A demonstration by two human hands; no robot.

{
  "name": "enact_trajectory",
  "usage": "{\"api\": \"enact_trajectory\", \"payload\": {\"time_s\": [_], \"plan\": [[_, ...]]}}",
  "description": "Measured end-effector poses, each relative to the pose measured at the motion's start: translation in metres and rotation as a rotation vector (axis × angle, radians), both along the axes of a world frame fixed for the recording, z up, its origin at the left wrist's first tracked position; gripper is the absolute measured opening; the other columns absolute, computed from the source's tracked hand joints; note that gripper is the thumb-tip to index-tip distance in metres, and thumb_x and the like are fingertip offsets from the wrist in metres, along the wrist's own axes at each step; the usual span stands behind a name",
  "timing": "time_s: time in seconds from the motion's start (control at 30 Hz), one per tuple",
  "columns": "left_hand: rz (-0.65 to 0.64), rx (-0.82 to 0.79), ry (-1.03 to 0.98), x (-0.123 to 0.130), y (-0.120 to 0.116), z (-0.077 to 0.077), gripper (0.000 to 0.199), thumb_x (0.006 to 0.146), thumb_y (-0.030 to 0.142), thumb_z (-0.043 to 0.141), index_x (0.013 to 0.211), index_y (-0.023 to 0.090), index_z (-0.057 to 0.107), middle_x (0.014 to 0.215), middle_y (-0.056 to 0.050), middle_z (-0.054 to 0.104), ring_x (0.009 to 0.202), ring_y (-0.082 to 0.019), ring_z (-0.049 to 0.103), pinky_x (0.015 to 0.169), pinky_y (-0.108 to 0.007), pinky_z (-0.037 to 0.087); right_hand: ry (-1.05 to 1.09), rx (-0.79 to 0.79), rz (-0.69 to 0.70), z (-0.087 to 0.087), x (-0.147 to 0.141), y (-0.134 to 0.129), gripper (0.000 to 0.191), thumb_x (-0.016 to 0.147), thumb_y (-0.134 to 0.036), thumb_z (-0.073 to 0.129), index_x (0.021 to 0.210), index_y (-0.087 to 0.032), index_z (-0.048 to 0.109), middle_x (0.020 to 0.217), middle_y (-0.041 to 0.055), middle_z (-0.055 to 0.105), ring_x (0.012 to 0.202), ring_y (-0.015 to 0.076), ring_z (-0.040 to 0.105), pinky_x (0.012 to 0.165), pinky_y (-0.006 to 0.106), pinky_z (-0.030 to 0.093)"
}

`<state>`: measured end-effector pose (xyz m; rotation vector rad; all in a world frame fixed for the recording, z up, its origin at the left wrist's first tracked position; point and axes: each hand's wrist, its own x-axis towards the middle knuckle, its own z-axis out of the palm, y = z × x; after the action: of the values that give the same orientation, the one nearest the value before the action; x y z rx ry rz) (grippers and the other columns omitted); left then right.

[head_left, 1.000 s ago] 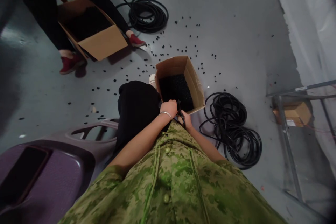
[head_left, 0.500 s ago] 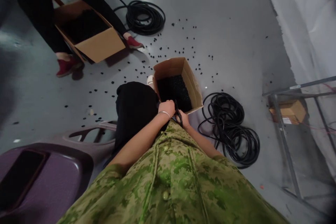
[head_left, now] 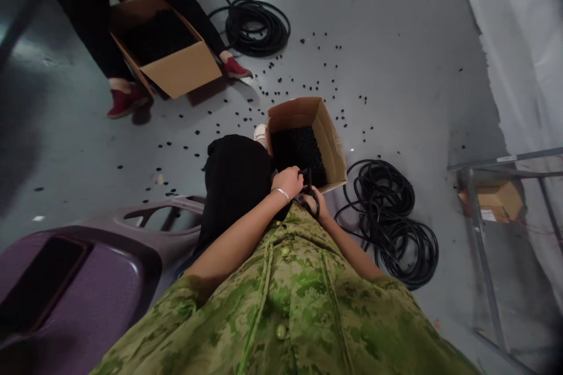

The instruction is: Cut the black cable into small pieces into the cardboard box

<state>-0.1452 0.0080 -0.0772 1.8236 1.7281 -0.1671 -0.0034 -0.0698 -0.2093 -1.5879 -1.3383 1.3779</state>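
Note:
Over the near edge of a cardboard box [head_left: 332, 143], my two hands work close together. My left hand [head_left: 288, 181], with a silver bangle at its wrist, is closed; a dark piece pokes out by its fingers, its kind unclear. My right hand [head_left: 320, 206] is closed around a thin black looped thing [head_left: 315, 198], which could be a tool handle or a bent cable. Inside the box lies a heap of small black pieces [head_left: 303, 146]. Beside the box, coils of black cable or hose [head_left: 387, 205] rest on the floor.
At upper left, a person in red shoes [head_left: 237, 68] straddles another box [head_left: 185, 72] of black pieces. A black coil [head_left: 257, 26] lies near that person. Small black bits dot the grey floor. A purple stool [head_left: 101, 281] bears a phone [head_left: 41, 281]. A metal frame [head_left: 486, 269] stands right.
The view has shifted a little, so most things sit farther right. The black looped thing in my hands has turned and now sticks out more between them.

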Motion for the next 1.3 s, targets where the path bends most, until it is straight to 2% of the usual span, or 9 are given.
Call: {"api": "enact_trajectory", "payload": {"time_s": [0.1,0.27,0.4,0.7,1.03,1.3], "plan": [[0.059,-0.003,-0.052,-0.004,0.002,0.000,0.037,0.097,0.032,0.041,0.122,0.019,0.065,0.119,-0.010,0.071,0.111,-0.023,0.066,0.094,-0.031,0.051,0.096,-0.080,-0.006,0.013,0.004,-0.006,0.038,0.079,-0.032,0.054,0.114,-0.020,0.060,0.069,-0.0002,0.064,0.061,0.0177,0.059,0.062,0.028,0.050],[0.050,-0.008,-0.081,-0.005,0.002,-0.001,0.036,0.096,0.033,0.044,0.121,0.021,0.066,0.118,-0.008,0.072,0.110,-0.022,0.066,0.093,-0.030,0.050,0.043,-0.047,0.044,0.024,0.006,-0.008,0.037,0.076,-0.032,0.057,0.111,-0.021,0.063,0.079,0.0010,0.067,0.075,0.0188,0.063,0.074,0.030,0.050],[0.016,-0.004,-0.088,-0.005,0.000,-0.001,0.036,0.097,0.032,0.042,0.123,0.023,0.066,0.120,-0.007,0.071,0.110,-0.021,0.065,0.092,-0.029,0.050,0.028,-0.032,0.043,0.024,0.005,-0.006,0.036,0.076,-0.033,0.058,0.109,-0.020,0.064,0.080,0.0015,0.067,0.076,0.0195,0.063,0.078,0.031,0.049],[-0.069,-0.039,-0.071,-0.005,0.000,-0.002,0.037,0.099,0.031,0.039,0.126,0.025,0.065,0.125,-0.006,0.069,0.112,-0.020,0.064,0.093,-0.027,0.048,0.035,0.006,0.060,0.023,0.006,-0.008,0.035,0.078,-0.033,0.058,0.109,-0.020,0.065,0.082,0.0019,0.068,0.076,0.0191,0.062,0.076,0.030,0.049],[-0.078,-0.048,-0.078,-0.005,0.000,-0.004,0.038,0.099,0.030,0.039,0.128,0.025,0.064,0.126,-0.006,0.068,0.113,-0.020,0.064,0.094,-0.028,0.048,0.021,-0.018,0.062,0.026,0.004,-0.008,0.037,0.076,-0.029,0.057,0.111,-0.020,0.064,0.083,0.0017,0.067,0.079,0.0196,0.062,0.079,0.031,0.048],[-0.060,-0.029,-0.078,-0.006,0.000,-0.006,0.037,0.099,0.030,0.039,0.127,0.026,0.064,0.124,-0.006,0.069,0.113,-0.020,0.064,0.095,-0.028,0.048,0.046,0.001,0.069,0.025,0.005,-0.010,0.037,0.078,-0.032,0.057,0.112,-0.019,0.063,0.085,0.0029,0.067,0.081,0.0201,0.062,0.081,0.031,0.049]]}}
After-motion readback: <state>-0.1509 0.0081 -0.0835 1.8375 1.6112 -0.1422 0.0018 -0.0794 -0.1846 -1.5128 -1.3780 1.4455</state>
